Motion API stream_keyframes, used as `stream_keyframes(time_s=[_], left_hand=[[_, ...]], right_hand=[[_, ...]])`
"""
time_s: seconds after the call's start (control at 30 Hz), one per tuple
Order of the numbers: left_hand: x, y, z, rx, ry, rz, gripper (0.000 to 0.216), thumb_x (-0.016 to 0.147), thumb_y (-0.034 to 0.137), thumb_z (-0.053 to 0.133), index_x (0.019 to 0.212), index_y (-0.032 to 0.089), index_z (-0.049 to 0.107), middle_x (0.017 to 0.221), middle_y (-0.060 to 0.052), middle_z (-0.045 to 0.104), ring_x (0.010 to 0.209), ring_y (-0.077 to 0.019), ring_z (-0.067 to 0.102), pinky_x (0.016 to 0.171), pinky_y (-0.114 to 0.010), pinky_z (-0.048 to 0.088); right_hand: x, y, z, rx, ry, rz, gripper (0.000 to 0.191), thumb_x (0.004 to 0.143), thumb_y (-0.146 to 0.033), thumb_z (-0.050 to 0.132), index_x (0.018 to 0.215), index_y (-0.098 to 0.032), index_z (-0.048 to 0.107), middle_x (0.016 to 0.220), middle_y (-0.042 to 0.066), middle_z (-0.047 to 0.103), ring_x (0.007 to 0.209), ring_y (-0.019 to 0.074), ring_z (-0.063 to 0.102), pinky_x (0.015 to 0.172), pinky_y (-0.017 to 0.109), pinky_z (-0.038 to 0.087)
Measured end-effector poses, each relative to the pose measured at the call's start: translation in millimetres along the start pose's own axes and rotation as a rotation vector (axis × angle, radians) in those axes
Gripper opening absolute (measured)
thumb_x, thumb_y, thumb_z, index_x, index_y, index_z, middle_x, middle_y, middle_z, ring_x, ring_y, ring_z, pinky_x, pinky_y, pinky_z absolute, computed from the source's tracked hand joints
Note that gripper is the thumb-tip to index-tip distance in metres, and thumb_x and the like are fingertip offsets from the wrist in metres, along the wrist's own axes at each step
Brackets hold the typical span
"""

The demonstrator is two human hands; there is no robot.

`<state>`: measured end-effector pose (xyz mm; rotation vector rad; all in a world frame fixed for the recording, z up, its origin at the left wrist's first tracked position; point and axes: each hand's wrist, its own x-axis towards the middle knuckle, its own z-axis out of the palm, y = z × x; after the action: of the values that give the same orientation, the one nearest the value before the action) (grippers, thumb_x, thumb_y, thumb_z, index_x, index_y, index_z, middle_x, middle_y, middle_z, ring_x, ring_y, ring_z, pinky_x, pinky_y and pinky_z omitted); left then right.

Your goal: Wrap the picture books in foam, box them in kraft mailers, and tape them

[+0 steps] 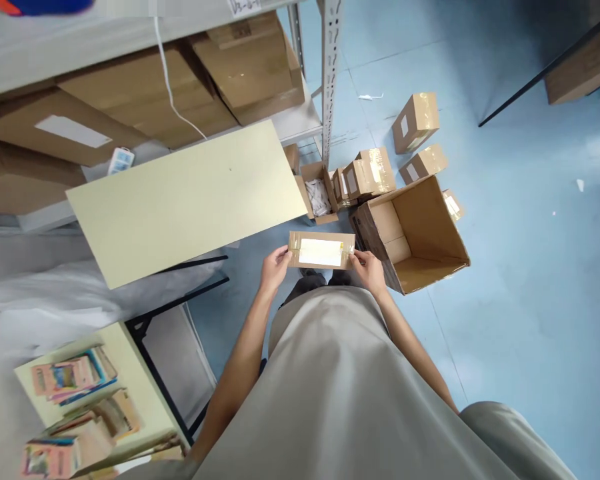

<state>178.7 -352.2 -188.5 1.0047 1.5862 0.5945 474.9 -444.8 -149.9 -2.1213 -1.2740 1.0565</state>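
Note:
A small flat cardboard box (294,241) with a large white label on its upper face is held level in front of my waist. My left hand (275,268) pinches its left end, and my right hand (369,269) grips the right end, where some shiny tape shows. Just right of my right hand stands a large open carton (425,220), tilted in view, with bare cardboard inside. Left of my left hand lies a pale yellow tabletop (185,207).
Several taped boxes (375,170) stand on the blue floor beyond the carton, next to an open box of white items (318,197). A metal shelf post (329,80) rises ahead. Books (75,377) lie on a lower-left table (30,380).

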Motion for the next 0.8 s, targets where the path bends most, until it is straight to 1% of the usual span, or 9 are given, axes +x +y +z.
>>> stream_keyframes(time_s=[0.1,0.2,0.27,0.33,0.47,0.53,0.63,0.73,0.8], left_hand=[[11,20,26,0.072,-0.024,0.037,0.035,0.094,0.035,0.075,0.123,0.017,0.079,0.130,-0.013,0.081,0.122,-0.0308,0.076,0.115,-0.047,0.058],[24,44,74,0.152,-0.112,0.097,0.036,0.095,0.033,0.075,0.127,0.016,0.079,0.132,-0.013,0.080,0.121,-0.0308,0.076,0.112,-0.045,0.059],[31,60,117,0.201,-0.188,0.135,0.038,0.095,0.031,0.075,0.129,0.016,0.078,0.135,-0.014,0.079,0.120,-0.0309,0.075,0.110,-0.044,0.060],[36,76,166,0.257,-0.257,0.174,0.038,0.095,0.028,0.074,0.131,0.016,0.078,0.136,-0.014,0.076,0.119,-0.0306,0.075,0.108,-0.042,0.060],[36,106,268,0.477,-0.400,0.289,0.038,0.096,0.025,0.071,0.133,0.014,0.076,0.134,-0.016,0.073,0.122,-0.0316,0.071,0.112,-0.042,0.057],[31,120,314,0.637,-0.471,0.296,0.034,0.098,0.024,0.068,0.129,0.013,0.076,0.129,-0.017,0.073,0.126,-0.0327,0.068,0.115,-0.042,0.054],[22,135,371,0.848,-0.581,0.335,0.032,0.102,0.024,0.060,0.128,0.014,0.074,0.134,-0.017,0.071,0.130,-0.0318,0.063,0.119,-0.044,0.049],[16,142,410,0.990,-0.625,0.360,0.035,0.103,0.023,0.056,0.132,0.011,0.071,0.140,-0.020,0.068,0.136,-0.0347,0.057,0.119,-0.046,0.047],[16,144,428,1.026,-0.645,0.361,0.039,0.102,0.021,0.057,0.137,0.011,0.069,0.141,-0.021,0.068,0.138,-0.0356,0.055,0.119,-0.047,0.047]], right_hand=[[16,18,-20,0.024,-0.023,0.016,0.044,0.107,-0.052,0.057,0.121,-0.021,0.085,0.110,0.013,0.081,0.095,0.0286,0.078,0.086,0.034,0.058],[30,49,-54,0.057,-0.008,0.065,0.046,0.107,-0.056,0.056,0.117,-0.022,0.086,0.107,0.013,0.083,0.096,0.0305,0.078,0.086,0.036,0.058],[38,77,-80,0.074,0.040,0.142,0.050,0.105,-0.060,0.055,0.115,-0.022,0.086,0.107,0.014,0.083,0.096,0.0325,0.078,0.086,0.038,0.058],[43,108,-105,0.092,0.103,0.232,0.057,0.103,-0.066,0.054,0.110,-0.019,0.085,0.105,0.015,0.083,0.097,0.0337,0.077,0.085,0.039,0.058],[45,169,-143,0.166,0.170,0.379,0.066,0.095,-0.076,0.055,0.092,-0.015,0.080,0.088,0.014,0.081,0.088,0.0319,0.075,0.076,0.035,0.058],[41,193,-154,0.232,0.194,0.467,0.066,0.088,-0.080,0.060,0.087,-0.016,0.077,0.084,0.014,0.080,0.086,0.0313,0.074,0.074,0.035,0.057],[31,222,-163,0.341,0.240,0.620,0.062,0.078,-0.079,0.068,0.084,-0.017,0.073,0.088,0.015,0.081,0.087,0.0308,0.074,0.074,0.035,0.058],[24,241,-163,0.424,0.257,0.741,0.055,0.072,-0.075,0.073,0.080,-0.020,0.071,0.087,0.013,0.080,0.087,0.0298,0.075,0.076,0.037,0.060],[22,250,-159,0.462,0.250,0.741,0.052,0.073,-0.074,0.072,0.076,-0.022,0.069,0.079,0.010,0.078,0.085,0.0295,0.075,0.075,0.037,0.061]])
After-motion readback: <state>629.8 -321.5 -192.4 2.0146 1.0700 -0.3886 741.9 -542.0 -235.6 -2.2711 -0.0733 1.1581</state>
